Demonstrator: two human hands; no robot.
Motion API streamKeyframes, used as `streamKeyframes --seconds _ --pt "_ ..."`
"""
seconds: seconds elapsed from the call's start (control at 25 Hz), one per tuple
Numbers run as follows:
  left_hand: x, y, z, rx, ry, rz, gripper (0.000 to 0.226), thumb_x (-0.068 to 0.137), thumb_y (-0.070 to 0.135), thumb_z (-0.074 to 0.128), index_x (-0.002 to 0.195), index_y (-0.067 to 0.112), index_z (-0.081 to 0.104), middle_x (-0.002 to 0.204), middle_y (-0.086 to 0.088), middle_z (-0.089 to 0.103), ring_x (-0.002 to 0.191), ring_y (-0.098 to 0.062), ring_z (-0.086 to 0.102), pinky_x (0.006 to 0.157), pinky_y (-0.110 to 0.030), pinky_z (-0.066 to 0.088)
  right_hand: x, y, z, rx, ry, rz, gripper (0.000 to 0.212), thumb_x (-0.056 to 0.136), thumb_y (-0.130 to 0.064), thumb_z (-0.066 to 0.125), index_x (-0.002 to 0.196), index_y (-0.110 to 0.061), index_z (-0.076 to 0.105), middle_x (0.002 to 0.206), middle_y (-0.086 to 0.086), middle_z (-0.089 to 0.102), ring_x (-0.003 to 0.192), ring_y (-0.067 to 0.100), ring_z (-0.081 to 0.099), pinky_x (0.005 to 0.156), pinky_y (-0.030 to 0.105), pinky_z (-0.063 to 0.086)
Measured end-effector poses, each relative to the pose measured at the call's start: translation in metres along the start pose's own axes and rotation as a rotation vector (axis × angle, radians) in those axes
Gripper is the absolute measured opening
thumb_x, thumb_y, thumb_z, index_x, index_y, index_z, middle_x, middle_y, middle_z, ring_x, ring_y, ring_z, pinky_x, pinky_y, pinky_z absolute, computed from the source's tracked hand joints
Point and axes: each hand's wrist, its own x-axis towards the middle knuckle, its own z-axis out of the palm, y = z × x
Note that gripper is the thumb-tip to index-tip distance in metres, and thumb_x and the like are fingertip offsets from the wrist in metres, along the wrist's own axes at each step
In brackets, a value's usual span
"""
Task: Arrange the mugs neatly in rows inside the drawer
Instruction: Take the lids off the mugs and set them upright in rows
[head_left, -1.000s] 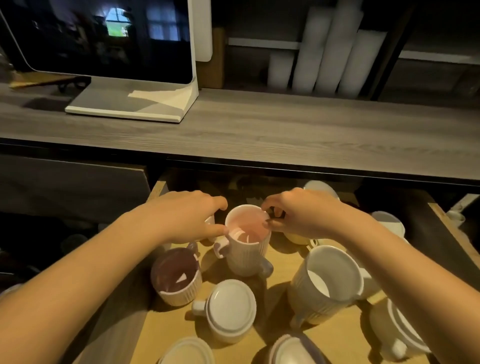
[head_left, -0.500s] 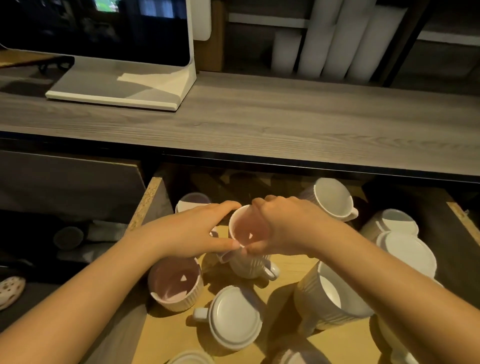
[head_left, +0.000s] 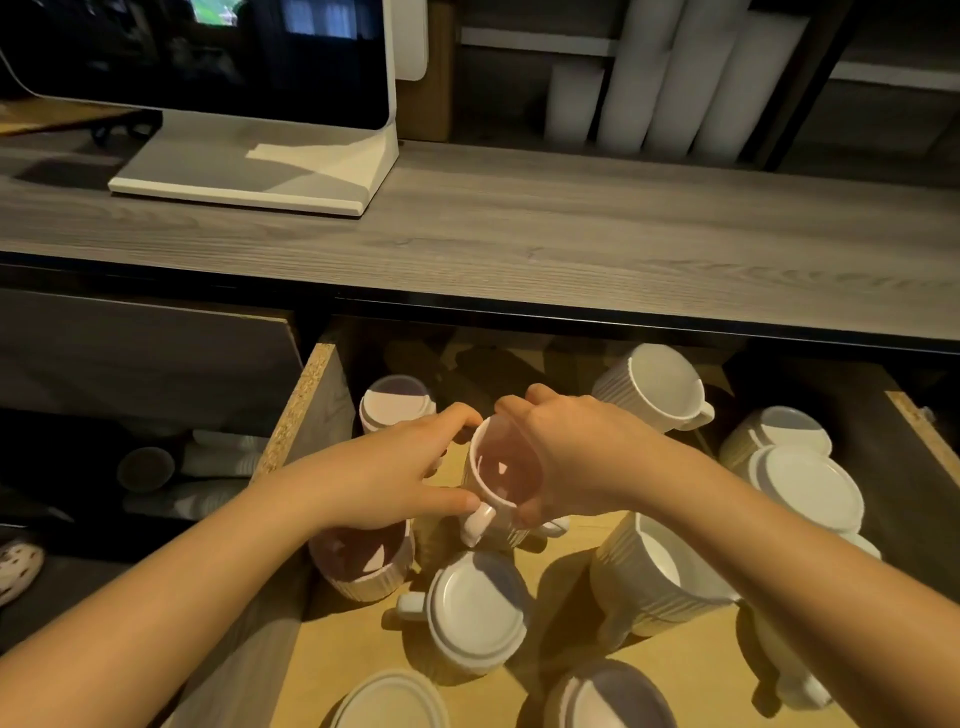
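Note:
An open wooden drawer (head_left: 311, 410) holds several white ribbed mugs. Both hands grip one upright mug (head_left: 501, 480) near the drawer's middle: my left hand (head_left: 400, 470) holds its left rim and side near the handle, my right hand (head_left: 566, 457) clasps its right rim. An upright mug (head_left: 363, 564) sits under my left wrist. Upside-down mugs stand at the back left (head_left: 395, 402), in front (head_left: 475, 616) and along the near edge (head_left: 389, 701). A tall upright mug (head_left: 657, 577) stands under my right forearm. Another mug (head_left: 657, 387) lies tilted at the back.
A grey wood countertop (head_left: 519, 228) overhangs the drawer's back, bearing a monitor on a white stand (head_left: 249, 176). White rolls (head_left: 675, 78) lean on the shelf behind. More upside-down mugs (head_left: 802, 483) crowd the drawer's right side. Cups lie in the dark space left of the drawer.
Both hands closed in around the upright middle mug, the right moving from the mug's right rim over its top. The view tilted down and drew closer to the drawer.

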Motion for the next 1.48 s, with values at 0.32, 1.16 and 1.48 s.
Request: streamKeyframes --seconds 0.32,1.16,1.48 --pt "-0.006 -0.002 0.009 0.029 0.097 -0.019 0.047 0.086 0.046 0.059 0.125 0.032 0.037 0.119 0.01 0.056 0.097 -0.007 0.059 0.083 -0.032 0.055 0.006 -0.005 0.003 0.126 -0.054 -0.027 0.084 0.071 -0.044 0.076 0.139 -0.025 0.031 0.125 0.003 0.044 0.093 0.016 0.045 0.074 0.024 0.047" --pt "0.036 -0.031 -0.012 0.629 0.07 -0.225 0.074 0.088 0.045 0.055 0.147 0.022 0.017 0.152 -0.003 0.028 0.135 -0.024 0.031 0.109 -0.038 0.03 0.019 0.028 0.006 0.106 0.241 0.223 0.08 0.077 -0.043 0.071 0.141 -0.021 0.028 0.136 0.006 0.043 0.112 0.025 0.055 0.08 0.027 0.051" --pt "0.056 -0.045 -0.001 0.778 0.128 -0.309 0.075 0.086 0.041 0.059 0.146 0.021 0.018 0.146 -0.009 0.034 0.131 -0.028 0.037 0.108 -0.038 0.032 0.053 0.031 0.027 0.167 0.155 0.259 0.064 0.083 -0.041 0.065 0.134 -0.014 0.037 0.129 0.011 0.049 0.111 0.028 0.053 0.084 0.032 0.049"
